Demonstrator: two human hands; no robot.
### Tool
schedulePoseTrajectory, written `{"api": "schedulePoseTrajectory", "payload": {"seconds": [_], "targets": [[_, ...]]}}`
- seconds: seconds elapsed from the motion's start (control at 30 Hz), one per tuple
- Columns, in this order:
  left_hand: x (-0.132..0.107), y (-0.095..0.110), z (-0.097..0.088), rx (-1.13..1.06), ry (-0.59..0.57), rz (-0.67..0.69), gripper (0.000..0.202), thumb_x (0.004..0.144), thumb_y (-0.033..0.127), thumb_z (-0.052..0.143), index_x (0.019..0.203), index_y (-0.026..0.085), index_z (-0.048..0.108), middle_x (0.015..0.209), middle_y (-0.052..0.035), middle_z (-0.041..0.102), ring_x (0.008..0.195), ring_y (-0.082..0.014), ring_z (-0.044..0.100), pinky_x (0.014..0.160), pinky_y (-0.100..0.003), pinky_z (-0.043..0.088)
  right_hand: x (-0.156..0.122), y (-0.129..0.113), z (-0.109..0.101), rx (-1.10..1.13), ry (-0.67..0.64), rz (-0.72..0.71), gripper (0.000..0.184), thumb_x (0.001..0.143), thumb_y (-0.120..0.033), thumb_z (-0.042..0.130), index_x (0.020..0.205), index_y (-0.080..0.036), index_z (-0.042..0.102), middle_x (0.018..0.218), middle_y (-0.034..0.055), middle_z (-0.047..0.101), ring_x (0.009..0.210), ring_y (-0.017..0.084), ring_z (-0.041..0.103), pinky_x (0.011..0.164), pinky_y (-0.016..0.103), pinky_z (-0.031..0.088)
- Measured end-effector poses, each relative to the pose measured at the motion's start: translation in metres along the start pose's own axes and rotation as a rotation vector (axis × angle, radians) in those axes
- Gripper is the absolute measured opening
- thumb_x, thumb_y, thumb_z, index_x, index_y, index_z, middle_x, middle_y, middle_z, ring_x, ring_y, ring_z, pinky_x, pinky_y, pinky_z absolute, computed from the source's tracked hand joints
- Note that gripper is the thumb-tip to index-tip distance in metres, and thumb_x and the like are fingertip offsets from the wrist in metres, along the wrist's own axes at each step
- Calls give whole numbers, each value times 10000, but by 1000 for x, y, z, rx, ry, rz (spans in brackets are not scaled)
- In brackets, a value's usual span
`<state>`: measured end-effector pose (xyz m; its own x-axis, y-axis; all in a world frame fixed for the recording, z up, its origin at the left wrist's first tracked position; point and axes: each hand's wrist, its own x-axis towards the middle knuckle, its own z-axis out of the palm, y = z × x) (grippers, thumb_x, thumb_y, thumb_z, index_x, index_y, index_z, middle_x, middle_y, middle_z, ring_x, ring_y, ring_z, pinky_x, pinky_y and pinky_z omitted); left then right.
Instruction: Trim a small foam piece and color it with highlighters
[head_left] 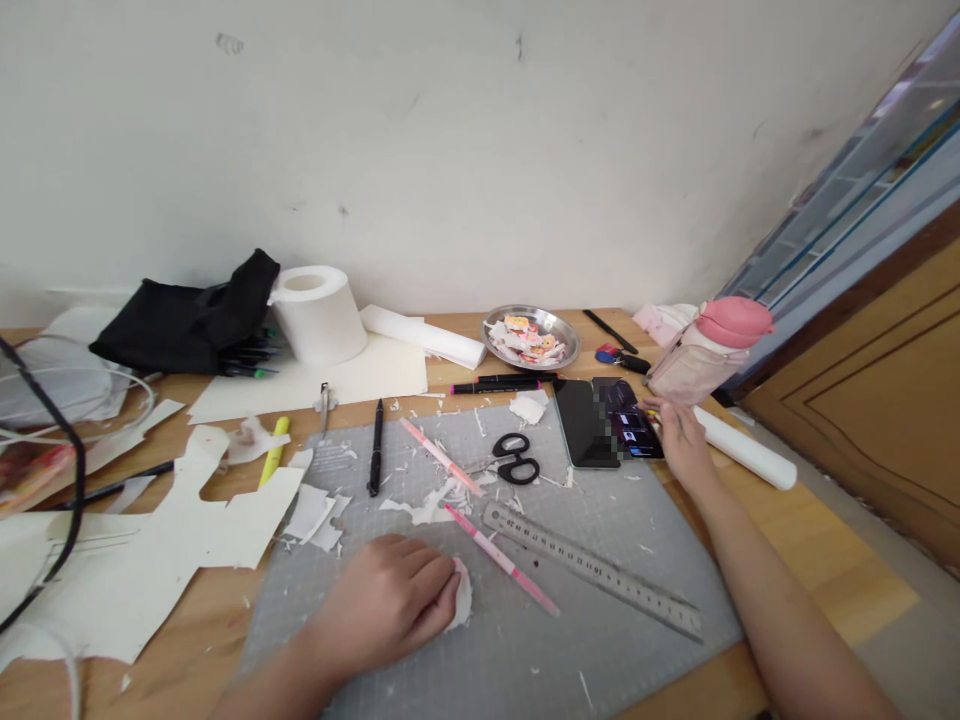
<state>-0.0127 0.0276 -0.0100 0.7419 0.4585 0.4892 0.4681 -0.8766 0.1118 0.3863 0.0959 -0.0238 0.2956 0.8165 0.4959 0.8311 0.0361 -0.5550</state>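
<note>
My left hand (401,595) is closed over the grey cutting mat (622,530), gripping a small piece of white paper (463,597) that sticks out past the thumb. My right hand (682,445) reaches to the phone's (630,420) right edge. Its fingers are pinched together around something small and yellowish-red, too hidden to name. The screen of the phone is lit. Between the hands lie a pink double-ended marker (502,560), a steel ruler (600,570) and black-handled scissors (515,460). An orange-pink marker (441,456) lies farther back among paper scraps.
A metal dish (574,350) holds cut paper bits near the wall. Behind my right hand stands a pink-lidded bottle (705,350), beside a white paper roll (746,447). Cut card (150,560), a tissue roll (319,320) and a black pouch (187,320) occupy the left.
</note>
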Motion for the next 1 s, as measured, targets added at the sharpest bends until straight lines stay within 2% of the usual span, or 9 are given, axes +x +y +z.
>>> {"api": "schedulePoseTrajectory", "payload": {"seconds": [0.43,0.67,0.83,1.0], "targets": [[0,0,0,1,-11,-1,356,917,156,340,598,188,492,474,30,518,418,-114,487,469,-256,314,0,-2,-1,18,-15,1,551,873,-577,250,900,-204,654,905,98,709,953,257,613,903,454,431],[-1,0,1,0,-13,-5,357,917,156,342,598,187,501,475,29,521,419,-116,488,465,-263,312,-4,-16,-2,96,-70,-107,482,870,-568,297,778,-238,636,855,67,706,966,244,600,922,435,417],[0,-2,3,4,7,-6,362,920,161,348,593,185,503,477,29,517,417,-117,482,459,-273,308,-4,-11,-1,157,-13,-67,397,875,-561,307,956,-234,518,834,65,717,903,235,621,881,442,431],[-1,-1,2,-2,1,-1,361,920,161,349,592,184,496,473,31,510,416,-114,476,462,-268,310,-4,-4,0,182,58,-13,380,880,-567,293,1016,-234,416,893,83,711,908,235,630,866,443,431]]}}
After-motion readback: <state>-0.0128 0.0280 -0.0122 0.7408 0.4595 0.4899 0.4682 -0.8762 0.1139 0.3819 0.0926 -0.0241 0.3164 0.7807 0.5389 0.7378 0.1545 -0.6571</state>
